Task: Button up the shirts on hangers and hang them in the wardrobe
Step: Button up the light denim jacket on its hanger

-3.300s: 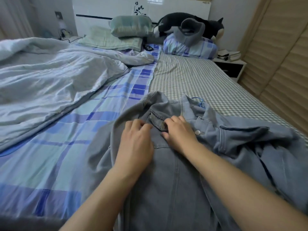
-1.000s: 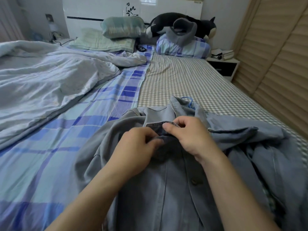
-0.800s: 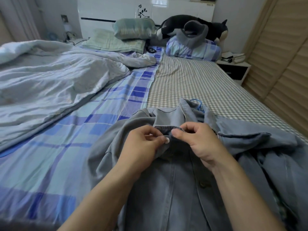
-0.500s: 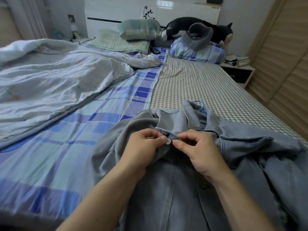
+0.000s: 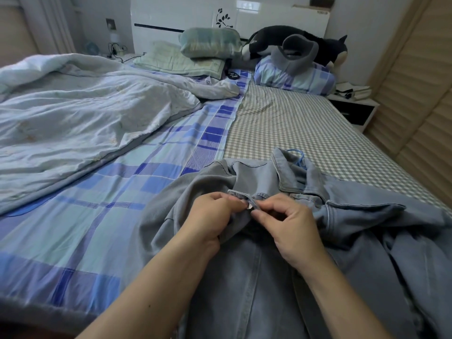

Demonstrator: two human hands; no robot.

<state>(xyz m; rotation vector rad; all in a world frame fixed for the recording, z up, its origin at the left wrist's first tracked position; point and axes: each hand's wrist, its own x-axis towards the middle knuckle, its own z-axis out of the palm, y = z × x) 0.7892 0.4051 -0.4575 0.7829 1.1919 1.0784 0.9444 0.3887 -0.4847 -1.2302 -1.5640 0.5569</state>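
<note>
A denim shirt [image 5: 256, 277] lies face up on the bed [image 5: 97, 216], filling the view from 6 to 3 o'clock, its collar [image 5: 286, 172] pointing toward 12. A blue hanger hook [image 5: 297, 157] shows just past the collar at 12 o'clock of the hands. At the top of the placket sits a metal button [image 5: 250, 206], held between the two hands. The left hand [image 5: 210, 221] has its fingers curled, pinching the left edge of the shirt front just at 9 o'clock of the button. The right hand [image 5: 286, 223] pinches the other edge with thumb and forefinger, right at 3 o'clock of the button, its remaining fingers curled. Both forearms cross the shirt's lower front and hide part of the placket; whether the lower buttons are done cannot be told. The shirt's right sleeve [image 5: 367, 211] bunches up at 3 o'clock.

At 9 to 11 o'clock a pale duvet [image 5: 85, 113] lies rumpled over the blue plaid sheet. At 1 o'clock a checked sheet [image 5: 293, 123] covers the bed's other half. At 12 o'clock, against the white headboard [image 5: 195, 13], are green pillows [image 5: 195, 52], a plaid pillow [image 5: 293, 77] and a black plush animal [image 5: 305, 42]. A nightstand [image 5: 352, 106] stands at 2 o'clock, beside slatted doors [image 5: 420, 94] along the right.
</note>
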